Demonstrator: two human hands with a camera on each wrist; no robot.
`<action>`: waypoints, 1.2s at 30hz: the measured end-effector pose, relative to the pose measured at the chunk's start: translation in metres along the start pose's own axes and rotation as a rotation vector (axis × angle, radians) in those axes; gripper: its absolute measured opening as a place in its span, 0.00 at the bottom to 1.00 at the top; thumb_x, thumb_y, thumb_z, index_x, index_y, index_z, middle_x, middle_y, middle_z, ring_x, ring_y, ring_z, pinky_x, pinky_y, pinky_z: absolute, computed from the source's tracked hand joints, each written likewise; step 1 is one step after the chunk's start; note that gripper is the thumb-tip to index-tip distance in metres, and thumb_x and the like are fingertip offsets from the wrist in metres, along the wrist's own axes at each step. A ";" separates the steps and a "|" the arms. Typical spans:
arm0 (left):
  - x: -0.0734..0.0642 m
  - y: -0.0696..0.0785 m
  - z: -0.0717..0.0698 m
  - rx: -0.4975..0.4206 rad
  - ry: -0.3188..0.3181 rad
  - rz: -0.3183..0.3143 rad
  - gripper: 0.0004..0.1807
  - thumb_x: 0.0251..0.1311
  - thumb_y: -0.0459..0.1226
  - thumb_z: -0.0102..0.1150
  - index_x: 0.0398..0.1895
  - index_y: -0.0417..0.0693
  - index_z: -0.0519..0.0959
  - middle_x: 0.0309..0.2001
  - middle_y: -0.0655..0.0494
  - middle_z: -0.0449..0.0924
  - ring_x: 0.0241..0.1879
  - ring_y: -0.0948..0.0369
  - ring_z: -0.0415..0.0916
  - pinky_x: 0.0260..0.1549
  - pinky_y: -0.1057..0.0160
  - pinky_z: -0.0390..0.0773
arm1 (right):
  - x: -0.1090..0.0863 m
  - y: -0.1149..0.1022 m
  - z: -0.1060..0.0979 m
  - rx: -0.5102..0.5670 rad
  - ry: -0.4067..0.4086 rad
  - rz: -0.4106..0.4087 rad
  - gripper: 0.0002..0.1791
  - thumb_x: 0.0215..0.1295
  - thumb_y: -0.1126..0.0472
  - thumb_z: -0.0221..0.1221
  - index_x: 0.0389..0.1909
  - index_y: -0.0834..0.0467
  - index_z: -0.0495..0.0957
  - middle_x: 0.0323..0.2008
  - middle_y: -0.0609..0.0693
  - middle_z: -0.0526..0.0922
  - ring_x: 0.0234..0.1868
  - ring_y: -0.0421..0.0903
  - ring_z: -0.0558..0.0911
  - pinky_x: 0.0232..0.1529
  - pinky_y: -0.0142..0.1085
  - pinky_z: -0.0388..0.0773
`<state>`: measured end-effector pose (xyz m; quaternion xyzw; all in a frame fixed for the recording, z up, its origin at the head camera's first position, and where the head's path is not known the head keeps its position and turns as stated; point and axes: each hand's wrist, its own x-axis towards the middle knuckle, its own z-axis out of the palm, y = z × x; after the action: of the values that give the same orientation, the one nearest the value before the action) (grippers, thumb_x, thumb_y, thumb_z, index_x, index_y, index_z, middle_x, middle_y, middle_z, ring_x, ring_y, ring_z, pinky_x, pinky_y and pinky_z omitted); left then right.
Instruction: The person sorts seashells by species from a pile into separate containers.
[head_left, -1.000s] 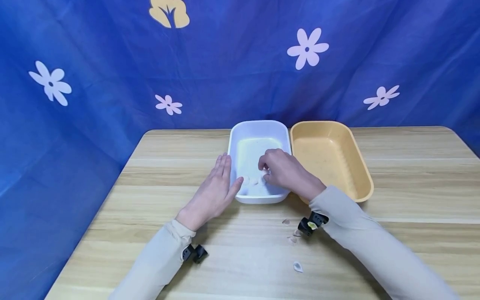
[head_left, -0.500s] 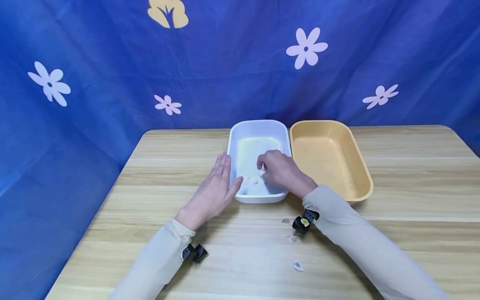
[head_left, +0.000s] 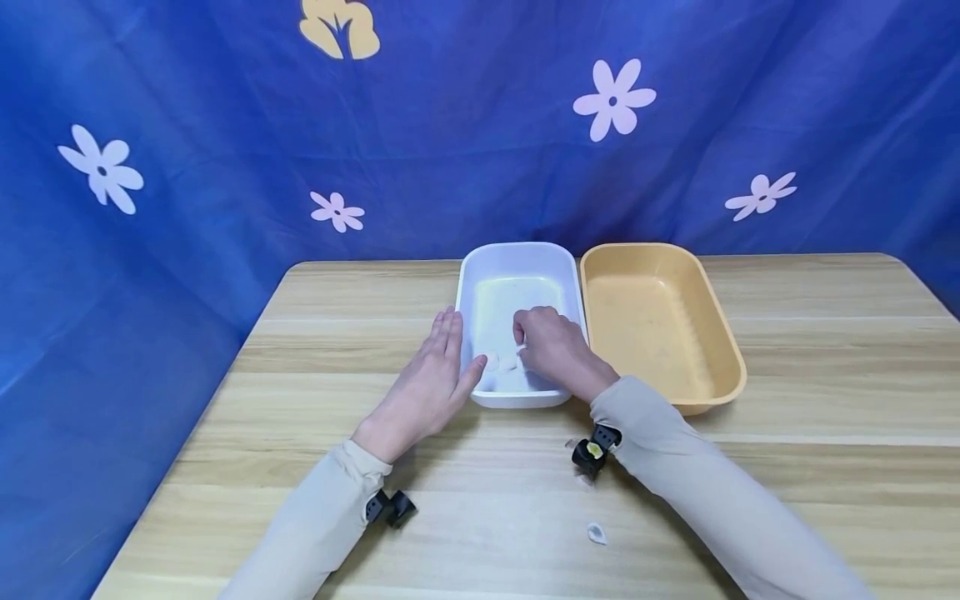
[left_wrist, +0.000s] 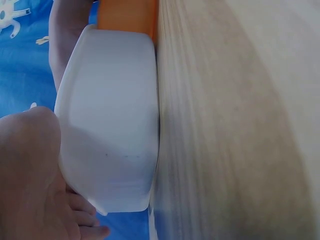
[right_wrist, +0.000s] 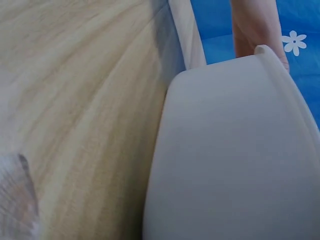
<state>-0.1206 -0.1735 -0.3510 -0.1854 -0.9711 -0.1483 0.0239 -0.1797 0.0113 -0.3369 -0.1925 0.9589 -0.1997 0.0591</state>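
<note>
A white plastic tub [head_left: 517, 258] stands at the back of the table. Along its left wall lies my left hand [head_left: 423, 383], fingers straight and the thumb over the rim. In the left wrist view this hand [left_wrist: 30, 175] rests at the rim of the tub [left_wrist: 110, 110]. My right hand [head_left: 555, 346] reaches down inside the tub with curled fingers, pinching a small white piece that the fingers mostly hide. Just left of its fingertips, other small white pieces [head_left: 507, 362] lie on the tub floor. The right wrist view shows the tub's outer wall [right_wrist: 225, 145].
A yellow tub [head_left: 720, 333] stands right beside the white one. Thin pale flakes, one of them petal-shaped [head_left: 597, 533], lie on the wooden table [head_left: 315, 417] in front. A brownish streaked flake [right_wrist: 17, 200] shows close up in the right wrist view. Behind hangs a blue flowered cloth [head_left: 480, 125].
My right hand has sunk slightly into the white tub, its forearm shifting left and its fingers curling closer together. A white piece there has moved a little left. My left hand stays put.
</note>
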 end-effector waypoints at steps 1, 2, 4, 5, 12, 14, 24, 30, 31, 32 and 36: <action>0.000 0.000 0.000 -0.001 0.003 0.001 0.41 0.75 0.53 0.30 0.72 0.24 0.43 0.73 0.29 0.40 0.74 0.43 0.38 0.72 0.50 0.46 | 0.000 0.000 0.001 -0.004 0.001 0.003 0.08 0.53 0.71 0.61 0.27 0.56 0.75 0.28 0.50 0.76 0.31 0.48 0.75 0.26 0.38 0.73; 0.000 0.000 0.000 -0.003 0.004 0.002 0.41 0.75 0.53 0.30 0.71 0.24 0.43 0.73 0.29 0.40 0.74 0.43 0.38 0.72 0.50 0.45 | 0.000 -0.001 0.001 -0.006 0.000 0.005 0.08 0.53 0.71 0.61 0.27 0.56 0.75 0.28 0.50 0.76 0.31 0.48 0.75 0.26 0.38 0.73; 0.001 -0.001 0.001 -0.001 0.006 0.006 0.41 0.75 0.53 0.30 0.71 0.23 0.43 0.73 0.28 0.41 0.74 0.42 0.38 0.72 0.50 0.46 | 0.000 -0.001 0.002 -0.010 0.004 0.008 0.07 0.54 0.71 0.60 0.28 0.56 0.75 0.29 0.50 0.76 0.31 0.48 0.75 0.27 0.38 0.73; 0.001 0.000 0.001 -0.004 0.008 0.008 0.41 0.75 0.53 0.30 0.71 0.23 0.44 0.73 0.28 0.41 0.74 0.42 0.38 0.72 0.50 0.46 | 0.000 -0.001 0.003 -0.012 0.008 0.010 0.07 0.54 0.71 0.60 0.28 0.56 0.75 0.29 0.50 0.76 0.31 0.48 0.75 0.27 0.39 0.74; 0.001 0.000 0.002 -0.017 0.008 0.007 0.41 0.75 0.53 0.30 0.72 0.24 0.43 0.73 0.29 0.41 0.74 0.43 0.38 0.72 0.50 0.46 | -0.004 0.000 0.002 0.005 0.020 0.015 0.09 0.55 0.75 0.58 0.32 0.58 0.78 0.31 0.52 0.77 0.31 0.49 0.76 0.29 0.38 0.74; 0.001 0.001 0.002 -0.020 0.003 0.002 0.41 0.75 0.53 0.30 0.72 0.24 0.43 0.73 0.30 0.40 0.74 0.43 0.39 0.72 0.51 0.46 | -0.006 0.001 -0.001 0.016 0.020 0.011 0.12 0.53 0.77 0.57 0.34 0.58 0.79 0.32 0.53 0.78 0.32 0.49 0.76 0.29 0.37 0.75; 0.003 0.000 0.001 -0.025 0.000 -0.001 0.41 0.75 0.53 0.30 0.72 0.25 0.43 0.73 0.30 0.41 0.74 0.44 0.39 0.72 0.50 0.47 | -0.040 -0.005 -0.025 0.077 0.141 -0.138 0.19 0.47 0.81 0.53 0.36 0.59 0.82 0.31 0.52 0.81 0.33 0.47 0.76 0.32 0.36 0.76; 0.001 -0.002 0.000 -0.007 -0.009 -0.019 0.41 0.75 0.54 0.29 0.73 0.26 0.42 0.74 0.31 0.39 0.74 0.45 0.37 0.72 0.50 0.48 | -0.078 -0.008 -0.032 0.064 0.289 -0.319 0.16 0.53 0.81 0.53 0.33 0.59 0.82 0.30 0.49 0.82 0.31 0.43 0.78 0.33 0.35 0.80; 0.001 -0.002 0.000 -0.002 -0.008 -0.018 0.42 0.75 0.55 0.28 0.73 0.26 0.42 0.74 0.31 0.39 0.74 0.45 0.37 0.72 0.49 0.48 | -0.085 -0.008 -0.032 0.061 0.296 -0.343 0.15 0.54 0.80 0.54 0.33 0.59 0.82 0.31 0.49 0.83 0.32 0.43 0.79 0.34 0.35 0.80; 0.000 -0.002 0.000 -0.002 -0.009 -0.016 0.42 0.74 0.55 0.28 0.73 0.26 0.42 0.74 0.31 0.39 0.74 0.45 0.37 0.72 0.49 0.48 | -0.092 -0.007 -0.032 0.056 0.300 -0.366 0.15 0.54 0.80 0.55 0.33 0.59 0.82 0.32 0.48 0.83 0.33 0.42 0.79 0.36 0.35 0.81; 0.001 -0.001 0.000 -0.005 -0.015 -0.006 0.42 0.74 0.55 0.27 0.73 0.26 0.41 0.74 0.31 0.38 0.74 0.45 0.36 0.72 0.49 0.47 | -0.122 0.004 -0.026 0.048 0.294 -0.426 0.14 0.53 0.79 0.59 0.33 0.57 0.82 0.33 0.45 0.82 0.35 0.39 0.80 0.37 0.34 0.81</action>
<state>-0.1221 -0.1736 -0.3508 -0.1834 -0.9715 -0.1493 0.0157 -0.0743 0.0719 -0.3106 -0.3577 0.8901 -0.2560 -0.1196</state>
